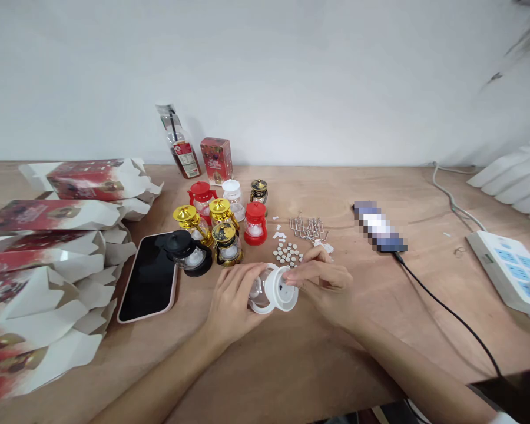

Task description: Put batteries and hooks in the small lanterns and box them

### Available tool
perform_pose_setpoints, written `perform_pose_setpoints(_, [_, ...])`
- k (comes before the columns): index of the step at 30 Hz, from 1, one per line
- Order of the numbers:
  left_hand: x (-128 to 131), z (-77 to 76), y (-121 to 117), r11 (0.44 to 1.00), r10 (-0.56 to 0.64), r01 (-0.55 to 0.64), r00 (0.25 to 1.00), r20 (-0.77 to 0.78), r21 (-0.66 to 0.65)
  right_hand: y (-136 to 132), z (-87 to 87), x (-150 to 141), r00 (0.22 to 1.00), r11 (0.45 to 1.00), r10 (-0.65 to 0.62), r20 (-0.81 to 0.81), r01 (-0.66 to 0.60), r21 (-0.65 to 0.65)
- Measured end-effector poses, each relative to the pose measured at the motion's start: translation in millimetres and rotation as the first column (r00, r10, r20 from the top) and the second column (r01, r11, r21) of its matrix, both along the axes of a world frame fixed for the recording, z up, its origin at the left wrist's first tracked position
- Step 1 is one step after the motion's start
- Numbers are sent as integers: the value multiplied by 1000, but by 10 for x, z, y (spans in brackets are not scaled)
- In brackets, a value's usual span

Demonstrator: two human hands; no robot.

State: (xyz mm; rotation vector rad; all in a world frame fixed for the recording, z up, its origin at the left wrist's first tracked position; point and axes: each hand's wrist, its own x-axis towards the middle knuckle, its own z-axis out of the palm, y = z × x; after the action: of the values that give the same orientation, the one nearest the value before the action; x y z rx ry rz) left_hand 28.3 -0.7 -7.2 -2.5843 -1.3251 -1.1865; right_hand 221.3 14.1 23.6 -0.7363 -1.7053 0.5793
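My left hand [230, 301] is wrapped round a small white toy lantern [272, 288], which lies tilted on its side with its round base facing right. A dark spot shows inside the open base. The fingertips of my right hand [324, 281] are pinched together at the base's rim; whether something tiny is between them is hidden. Just beyond the hands lie several silver button cells [287, 254], a pile of thin metal pieces [308, 227] and small white scraps [280, 235]. To the left stand finished-looking lanterns in red [255, 224], gold [186, 221], black [188, 252] and white [232, 197].
Flattened red-and-white cartons [83, 179] are stacked at the left beside a large phone [149, 277]. A bottle [185, 156] and an upright red box [217, 159] stand near the wall. At right are a cabled phone [380, 227] and a power strip [510, 268].
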Motion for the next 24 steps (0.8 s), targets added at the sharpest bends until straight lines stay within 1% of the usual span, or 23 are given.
perform_pose_setpoints(3, [-1, 7, 1, 1000, -9, 9, 1000, -4, 7, 6, -4, 24, 1000, 999, 27, 15, -28, 35])
perform_pose_setpoints(5, [-4, 5, 0, 1000, -12, 12, 1000, -5, 4, 6, -12, 37, 999, 999, 37, 25, -37, 32])
perform_pose_setpoints(10, [-5, -12, -3, 1000, -21, 21, 1000, -10, 20, 7, -35, 57, 999, 998, 41, 19, -40, -44])
perform_pose_setpoints(15, [2, -16, -8, 1000, -23, 22, 1000, 18, 5, 8, -48, 65, 994, 992, 87, -70, -93, -88])
perform_pose_setpoints(19, [4, -13, -15, 1000, -15, 15, 999, 31, -9, 3, -66, 60, 992, 983, 85, -98, -100, -152])
perform_pose_setpoints(21, [7, -13, -18, 1000, -13, 13, 999, 33, -7, 0, -71, 53, 993, 985, 75, -89, -87, -147])
perform_pose_setpoints(24, [6, -18, -17, 1000, -12, 12, 999, 33, -13, -3, -65, 39, 996, 993, 59, -64, -65, -96])
